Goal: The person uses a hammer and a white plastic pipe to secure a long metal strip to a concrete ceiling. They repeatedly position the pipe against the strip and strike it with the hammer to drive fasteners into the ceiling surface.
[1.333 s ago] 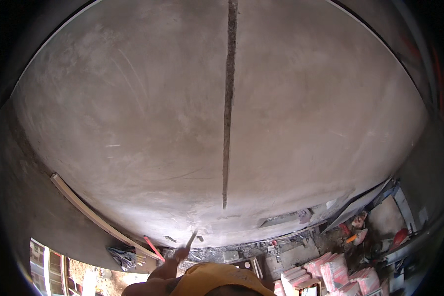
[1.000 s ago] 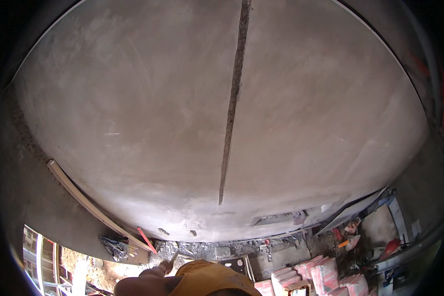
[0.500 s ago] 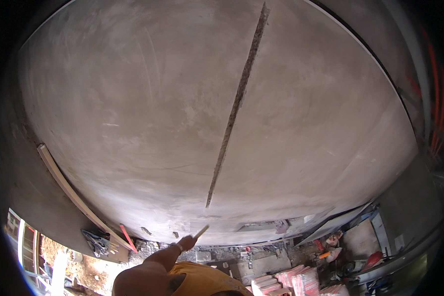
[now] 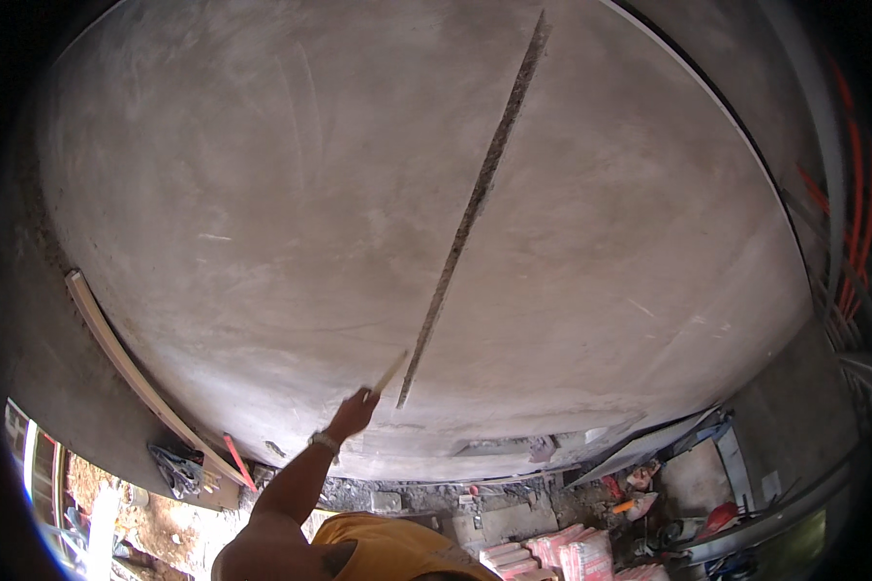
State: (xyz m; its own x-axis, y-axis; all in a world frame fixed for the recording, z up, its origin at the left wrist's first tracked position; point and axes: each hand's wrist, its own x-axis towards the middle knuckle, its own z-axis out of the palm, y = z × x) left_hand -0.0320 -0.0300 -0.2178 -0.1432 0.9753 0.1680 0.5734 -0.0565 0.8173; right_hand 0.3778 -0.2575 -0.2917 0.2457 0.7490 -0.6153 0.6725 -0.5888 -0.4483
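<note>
My left hand [image 4: 352, 412] is raised in front of a large grey-brown plastered wall [image 4: 291, 242], fingers wrapped round a thin, straight, pale stick-like tool [image 4: 390, 371]. A band circles that wrist. The tool slants up and to the right, its tip just left of the lower part of a long dark groove [image 4: 470, 208] cut into the wall. Whether the tip touches the plaster I cannot tell. The groove runs diagonally from the top down to near the tool. My right hand is out of view.
A long pale board [image 4: 140, 378] leans at the left wall, near a red bar [image 4: 238, 461]. Stacked red-and-white bags [image 4: 581, 557] lie below on the right, among rubble. A sheet-like panel [image 4: 639, 448] leans low on the right; orange tubes [image 4: 856, 194] hang at far right.
My left hand has risen up the wall with the tool, whose tip is now beside the groove's lower part instead of below its end. The view has shifted slightly.
</note>
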